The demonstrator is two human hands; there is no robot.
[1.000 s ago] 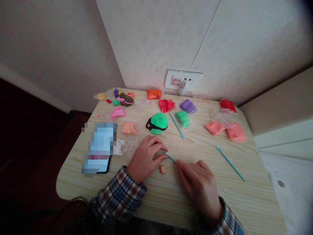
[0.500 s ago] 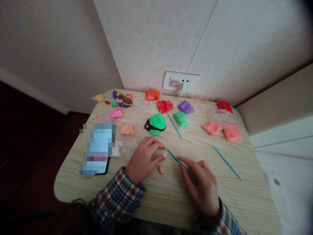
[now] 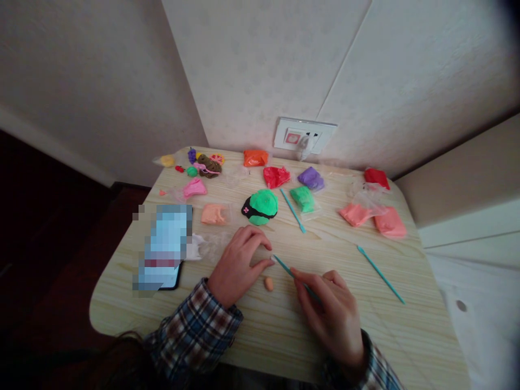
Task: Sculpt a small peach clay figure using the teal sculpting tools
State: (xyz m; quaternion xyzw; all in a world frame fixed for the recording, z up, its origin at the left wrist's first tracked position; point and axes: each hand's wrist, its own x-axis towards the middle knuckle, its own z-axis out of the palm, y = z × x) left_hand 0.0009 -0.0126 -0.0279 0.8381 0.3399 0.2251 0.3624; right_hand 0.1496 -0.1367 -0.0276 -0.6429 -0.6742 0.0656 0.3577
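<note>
My right hand (image 3: 331, 311) is closed round a teal clay modelling tool (image 3: 284, 265), its pointed end reaching left and down to a tiny white piece of clay (image 3: 273, 259) on the table. Beside that piece rests my left hand (image 3: 239, 265), thumb tip against it, forefinger arched above with a gap between them. Just below the left thumb lies a small peach clay ball (image 3: 268, 283), touched by neither hand. Beyond the hands sits a round green clay shape (image 3: 264, 205) with a black band and a small pink flower.
A phone (image 3: 173, 238) lies at the left, next to white clay (image 3: 195, 247) in clear wrap. Two more teal tools (image 3: 292, 211) (image 3: 382, 275) lie on the table (image 3: 260, 336). Bagged clay (image 3: 255, 158) in several colours and small clay figures (image 3: 209, 166) line the back, below a wall socket (image 3: 304, 138).
The tool tip was at the left fingertips, lifted away with the white piece showing, and is now lowered back onto that piece. The left hand has barely moved.
</note>
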